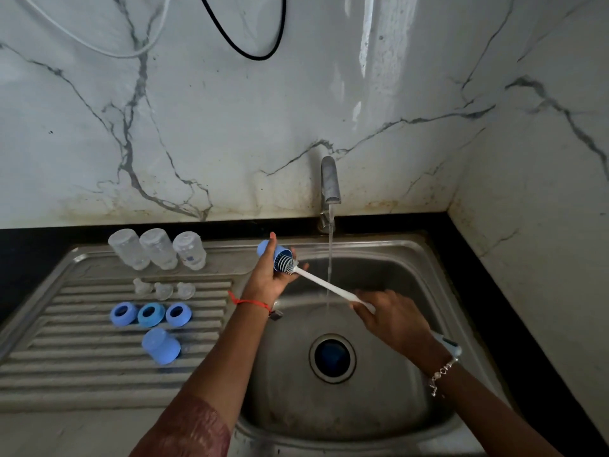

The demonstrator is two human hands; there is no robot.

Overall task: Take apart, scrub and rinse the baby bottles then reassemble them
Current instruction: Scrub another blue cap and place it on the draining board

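The left hand (268, 278) holds a blue bottle cap (273, 253) over the sink (379, 252). Its fingers are wrapped around the cap, with the open end of the cap facing to 3 o'clock. The right hand (392, 316) grips the white handle of a bottle brush (324, 285). Its fingers are closed around the handle. The bristle end of the brush sits in the mouth of the cap. The handle slants down from the cap toward 4 o'clock.

The tap (330, 179) is at 12 o'clock from the sink. Water (330, 252) runs down from it in a thin stream. The stream falls just behind the brush handle, between the two hands. The drain (332, 357) is in the middle of the sink, at 6 o'clock from the hands.

The ridged draining board (82, 367) lies at 9 o'clock from the sink. Three clear bottles (157, 248) stand upside down in a row at its far edge. In front of them are three clear teats (163, 290) in a row. Next come three blue rings (151, 314), side by side. One more blue cap (161, 346) rests on the ridges at 6 o'clock from the rings.

The left wrist wears a red thread (250, 302). The right wrist wears a beaded bracelet (443, 374).
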